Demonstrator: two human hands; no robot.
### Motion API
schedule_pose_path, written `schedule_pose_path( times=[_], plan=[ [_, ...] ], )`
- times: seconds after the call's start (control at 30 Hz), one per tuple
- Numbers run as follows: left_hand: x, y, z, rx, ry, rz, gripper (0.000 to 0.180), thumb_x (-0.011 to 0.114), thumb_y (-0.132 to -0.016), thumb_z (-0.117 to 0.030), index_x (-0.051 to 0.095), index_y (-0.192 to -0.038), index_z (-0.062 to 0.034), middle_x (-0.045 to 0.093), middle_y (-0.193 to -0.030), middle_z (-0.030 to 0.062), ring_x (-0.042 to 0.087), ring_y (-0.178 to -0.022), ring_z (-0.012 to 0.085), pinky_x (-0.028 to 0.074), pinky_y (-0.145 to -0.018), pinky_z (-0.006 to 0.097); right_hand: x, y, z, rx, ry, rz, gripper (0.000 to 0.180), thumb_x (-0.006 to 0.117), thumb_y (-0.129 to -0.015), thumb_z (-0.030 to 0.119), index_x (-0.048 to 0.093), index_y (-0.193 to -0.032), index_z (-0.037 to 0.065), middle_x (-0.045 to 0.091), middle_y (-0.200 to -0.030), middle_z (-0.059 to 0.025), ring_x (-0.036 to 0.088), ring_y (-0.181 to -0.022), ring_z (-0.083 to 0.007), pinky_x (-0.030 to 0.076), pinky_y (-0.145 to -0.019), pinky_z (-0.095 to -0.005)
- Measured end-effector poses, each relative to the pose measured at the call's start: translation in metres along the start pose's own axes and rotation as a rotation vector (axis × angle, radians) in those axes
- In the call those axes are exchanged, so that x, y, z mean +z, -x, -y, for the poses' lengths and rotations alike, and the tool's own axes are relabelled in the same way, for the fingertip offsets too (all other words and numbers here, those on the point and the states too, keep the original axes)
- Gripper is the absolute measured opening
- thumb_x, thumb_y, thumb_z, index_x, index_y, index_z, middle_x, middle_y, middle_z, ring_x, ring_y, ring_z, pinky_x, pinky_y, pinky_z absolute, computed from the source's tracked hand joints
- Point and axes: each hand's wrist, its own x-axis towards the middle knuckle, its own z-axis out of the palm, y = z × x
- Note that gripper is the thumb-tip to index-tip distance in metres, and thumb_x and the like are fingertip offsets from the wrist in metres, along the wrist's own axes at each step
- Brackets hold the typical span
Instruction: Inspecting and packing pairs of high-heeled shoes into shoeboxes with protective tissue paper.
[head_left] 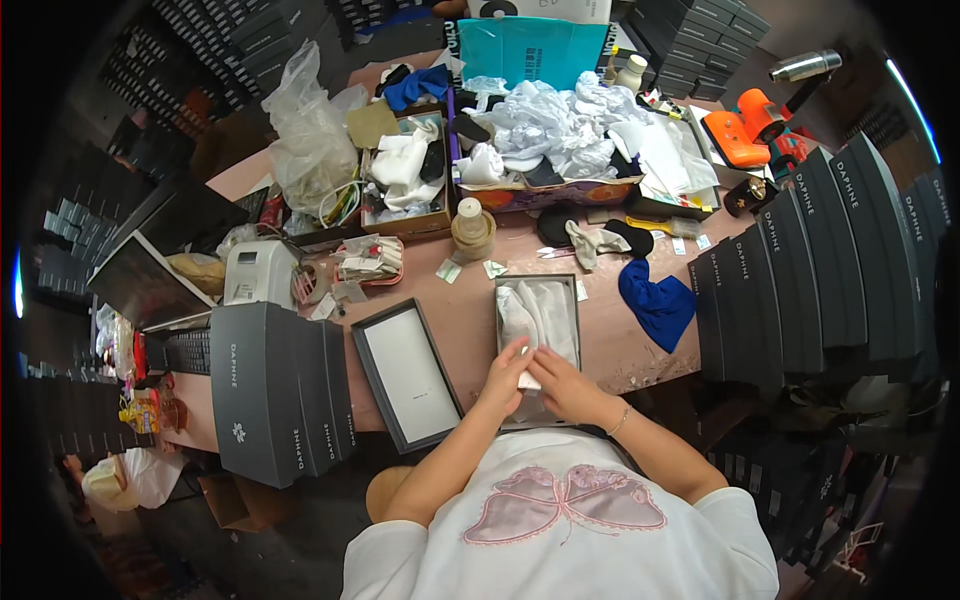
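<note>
A dark grey shoe box (577, 300) stands at the table's near edge in front of me, its inside lined with white tissue paper (536, 312) over a bulky shape that I cannot make out. My left hand (506, 378) is closed on the paper at the box's near end. Close against it, my right hand (562, 384) has its fingers bent over the same paper, and the fingertips of both hands nearly meet. To the left of the box lies the box lid (408, 375), white inside with a dark rim.
Shoe boxes (255, 390) stand at the left, more shoe boxes (765, 290) at the right. A blue cloth (656, 304) lies right of my box. Farther back are a bottle (472, 228), a carton of crumpled paper (545, 190), a label printer (258, 272) and an orange tool (738, 138).
</note>
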Motion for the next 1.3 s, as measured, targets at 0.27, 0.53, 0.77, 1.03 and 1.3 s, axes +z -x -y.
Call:
schedule_pose_path(
  times=[0.27,0.53,0.77,1.03,1.3],
  plan=[
    [0.033,-0.031,-0.009,0.75,-1.368,0.285,0.022,0.054,-0.084,-0.004,0.063,-0.104,-0.0007,0.063,-0.1,0.0165,0.06,-0.097,0.0293,0.044,-0.095,0.044,-0.04,-0.006,-0.05,0.377,-0.134,-0.377,0.04,0.052,-0.077,0.001,0.056,-0.116,-0.005,0.061,-0.11,-0.0242,0.058,-0.107,-0.0392,0.045,-0.093,-0.0414],
    [-0.034,-0.026,0.0,0.673,-1.95,0.402,0.015,0.054,-0.078,-0.005,0.066,-0.086,-0.0048,0.061,-0.085,0.0147,0.061,-0.088,0.0316,0.04,-0.096,0.048,0.032,-0.055,-0.087,0.455,0.609,-0.067,0.067,0.067,-0.078,0.024,0.04,-0.135,0.002,0.063,-0.095,-0.0167,0.063,-0.091,-0.0304,0.036,-0.093,-0.0563],
    [-0.01,-0.037,0.007,0.388,-2.106,0.36,0.019,0.055,-0.078,-0.006,0.066,-0.093,-0.0037,0.064,-0.094,0.0148,0.063,-0.09,0.0317,0.043,-0.087,0.047,-0.076,-0.046,-0.04,0.415,0.254,-0.252,0.055,0.059,-0.076,0.003,0.052,-0.13,0.008,0.063,-0.091,-0.0181,0.062,-0.073,-0.0327,0.049,-0.069,-0.0394],
    [0.06,-0.011,-0.033,0.467,-1.578,0.325,0.052,0.05,-0.091,-0.018,0.039,-0.14,-0.0079,0.045,-0.137,0.0178,0.044,-0.126,0.0287,0.032,-0.106,0.045,-0.126,0.014,-0.022,0.453,-0.809,-0.752,0.039,0.059,-0.092,0.009,0.052,-0.128,-0.004,0.063,-0.108,-0.004,0.057,-0.094,-0.0077,0.045,-0.082,-0.0213],
    [0.054,0.057,-0.052,-0.137,0.179,0.453,0.08,0.041,-0.088,-0.067,0.027,-0.147,-0.0151,0.039,-0.145,0.0088,0.039,-0.133,0.0262,0.03,-0.11,0.046,-0.067,-0.035,0.015,0.441,-1.337,-0.734,0.023,0.051,-0.099,0.022,0.062,-0.096,0.002,0.063,-0.089,0.0016,0.055,-0.077,-0.003,0.046,-0.066,-0.0192]
  ],
)
